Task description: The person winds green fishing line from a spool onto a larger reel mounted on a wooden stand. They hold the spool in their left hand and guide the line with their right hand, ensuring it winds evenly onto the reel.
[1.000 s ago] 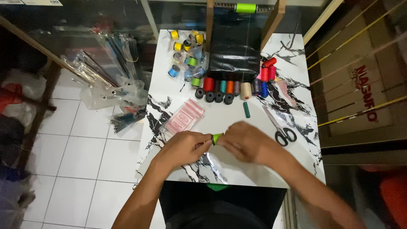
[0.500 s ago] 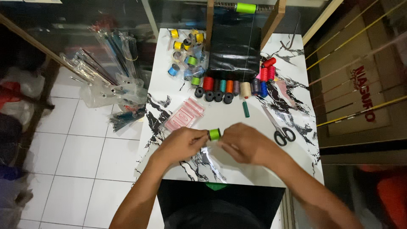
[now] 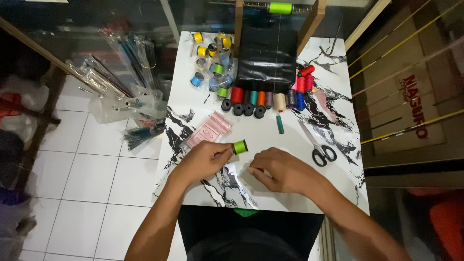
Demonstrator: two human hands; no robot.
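Note:
My left hand [image 3: 205, 159] grips a small bright green thread spool [image 3: 239, 146] just above the white marbled table [image 3: 338, 87]. My right hand [image 3: 280, 170] rests to the right of the spool, fingers curled close together near the table top; I cannot tell whether it pinches a thread end. A pink packet [image 3: 209, 130] lies just beyond my left hand.
A row of coloured thread spools [image 3: 263, 99] stands mid-table before a black cloth [image 3: 267, 55]. More spools [image 3: 212, 53] lie in a clear bag at the far left. Scissors [image 3: 320, 150] lie at the right, a teal spool [image 3: 280, 124] in the middle. Plastic-wrapped goods [image 3: 121, 92] stand on the floor.
The green spool has come out from between my hands into my left hand's fingertips. My right hand has drawn away to the right and lower.

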